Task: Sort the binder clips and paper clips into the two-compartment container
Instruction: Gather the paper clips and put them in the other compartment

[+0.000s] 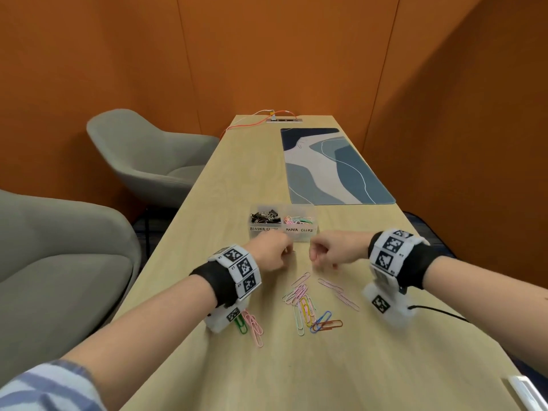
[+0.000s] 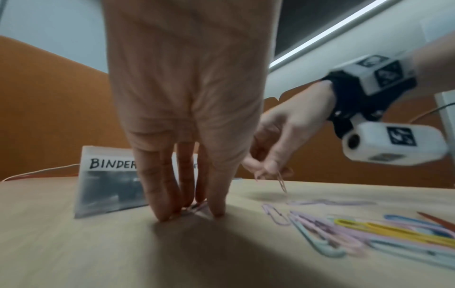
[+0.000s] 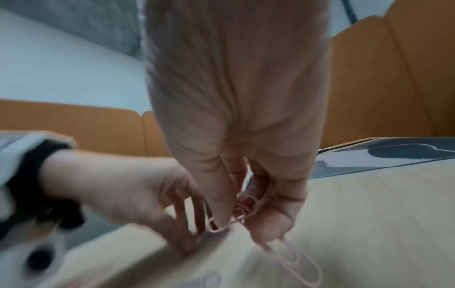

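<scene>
left hand (image 1: 271, 252) fingertips down, right hand (image 1: 332, 251) pinching

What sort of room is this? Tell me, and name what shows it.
Probably an office meeting booth: orange padded wall panels enclose a long light wooden table with a built-in power socket strip at its far end, and grey upholstered armchairs stand beside it.

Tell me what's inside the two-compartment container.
The container holds dark binder clips in the side labelled BINDER CLIPS and coloured paper clips in the side labelled PAPER CLIPS. The left hand covers part of its front; lower layers are hidden.
</scene>
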